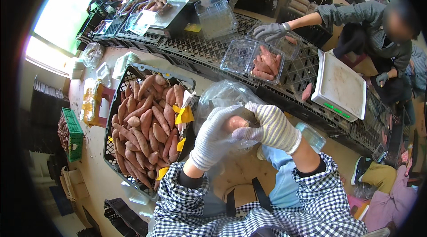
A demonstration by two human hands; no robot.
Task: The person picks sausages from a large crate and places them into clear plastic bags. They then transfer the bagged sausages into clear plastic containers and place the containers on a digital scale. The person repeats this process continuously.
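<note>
In front of me a sweet potato [236,124] is held up, its pale cut-looking end facing right. My left hand [213,140], in a white knit glove, wraps around its left side. My right hand [275,125], in a striped knit glove, has its thumb against the end and its fingertips just above; the far side of the root is hidden. Behind both hands is a clear plastic bag [222,93]. To the left stands a black crate [108,148] heaped with sweet potatoes [145,122], with yellow tape on its right side.
Upturned black crates [206,50] form a bench ahead. On it are a clamshell box [236,57] with sweet potatoes [267,63], stacked clear boxes [217,17] and a scale [342,83]. A co-worker's gloved hand [270,32] reaches over the bench. A green crate [72,135] stands far left.
</note>
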